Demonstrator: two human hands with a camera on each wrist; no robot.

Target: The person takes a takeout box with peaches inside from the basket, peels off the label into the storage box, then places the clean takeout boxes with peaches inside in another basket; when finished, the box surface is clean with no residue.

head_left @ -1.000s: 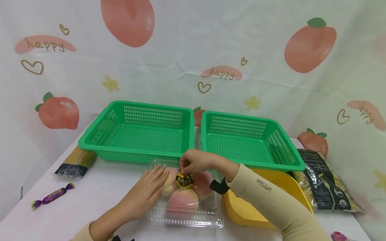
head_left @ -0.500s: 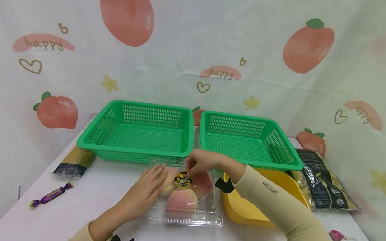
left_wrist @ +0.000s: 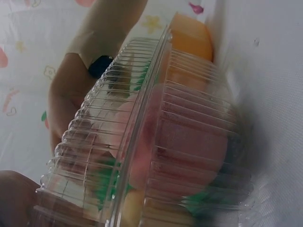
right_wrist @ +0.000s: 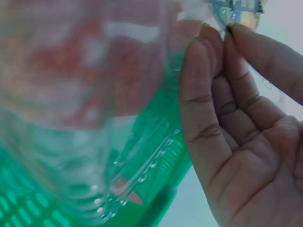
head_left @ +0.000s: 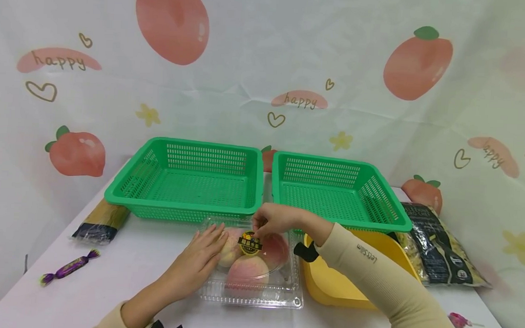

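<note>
A clear plastic clamshell box (head_left: 278,300) with several pink-yellow peaches (head_left: 248,275) inside lies on the white table. On its lid is a round black-and-gold sticker (head_left: 249,243). My left hand (head_left: 198,259) rests flat along the lid's left side, fingers nearly straight. Above the sticker, my right hand (head_left: 275,219) pinches its upper right edge between thumb and forefinger; the right wrist view gives a close look at this sticker edge (right_wrist: 241,10). In the left wrist view the ribbed box side (left_wrist: 135,142) fills the middle, so much of the left hand is out of sight.
Two green baskets (head_left: 190,210) (head_left: 343,221) stand behind the box. A yellow bin (head_left: 336,292) is right beside it. Pasta bags lie at far right (head_left: 443,255) and left (head_left: 103,220). A purple wrapped candy (head_left: 70,267) is left; a pink lollipop (head_left: 459,320) lies right.
My right hand has shifted slightly right, from the sticker's top to its upper right edge. My left hand and the box have stayed in place.
</note>
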